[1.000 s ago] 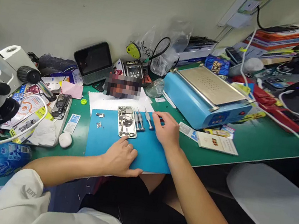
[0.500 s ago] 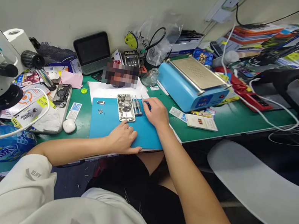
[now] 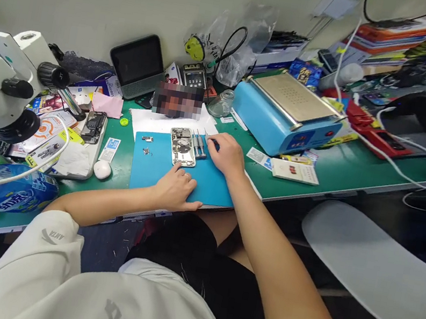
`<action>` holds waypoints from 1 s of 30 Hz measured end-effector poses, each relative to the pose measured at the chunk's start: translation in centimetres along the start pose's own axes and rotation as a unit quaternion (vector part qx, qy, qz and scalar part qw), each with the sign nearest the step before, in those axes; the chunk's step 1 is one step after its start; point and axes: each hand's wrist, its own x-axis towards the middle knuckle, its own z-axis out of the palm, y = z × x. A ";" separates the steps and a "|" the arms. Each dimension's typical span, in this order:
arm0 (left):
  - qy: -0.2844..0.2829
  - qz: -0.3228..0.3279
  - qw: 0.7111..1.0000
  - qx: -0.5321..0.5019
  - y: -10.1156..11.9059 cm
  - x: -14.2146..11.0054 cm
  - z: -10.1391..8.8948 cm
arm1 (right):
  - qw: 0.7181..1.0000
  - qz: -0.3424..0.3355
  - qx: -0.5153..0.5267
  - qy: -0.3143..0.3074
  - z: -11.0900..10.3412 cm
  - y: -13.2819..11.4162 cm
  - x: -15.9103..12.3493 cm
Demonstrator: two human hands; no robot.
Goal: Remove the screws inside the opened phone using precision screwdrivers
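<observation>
A phone (image 3: 183, 147) with its back off and inner parts exposed lies on a blue work mat (image 3: 148, 176). My left hand (image 3: 177, 189) rests at the mat's front, its thumb stretched sideways and index fingertip at the phone's lower edge; nothing is held in it. To the right of the phone lie small screwdrivers (image 3: 199, 149) side by side. Beside them is my right hand (image 3: 228, 154), fingers curled around a dark spot; what they hold, if anything, is unclear. Two small parts sit left of the phone, a metal piece (image 3: 147, 139) and a component (image 3: 146, 151).
A blue heating plate machine (image 3: 286, 114) stands at right behind booklets (image 3: 295, 170). On the left are a microscope (image 3: 10, 76), a blue bottle (image 3: 14, 189), another opened phone (image 3: 93, 127) and a white case (image 3: 102, 169). A glass jar (image 3: 221, 104) and a tablet-like screen (image 3: 137, 62) stand behind.
The camera view has shifted a little, so most of the bench appears farther right. Both hands keep nearly the same places beside the phone and the screwdrivers.
</observation>
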 end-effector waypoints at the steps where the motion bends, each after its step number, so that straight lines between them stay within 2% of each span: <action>1: -0.001 0.000 1.000 -0.001 0.0 0.0 -0.1 | 1.000 0.002 0.002 0.000 0.0 0.0 0.0; 23: -0.013 0.020 0.998 -0.050 -0.2 -0.2 -1.1 | 0.999 0.036 0.022 -0.010 -0.7 0.2 -0.2; 30: -0.018 0.029 0.996 -0.082 -0.3 0.0 -1.5 | 0.996 0.071 0.036 -0.034 -1.1 0.4 -0.1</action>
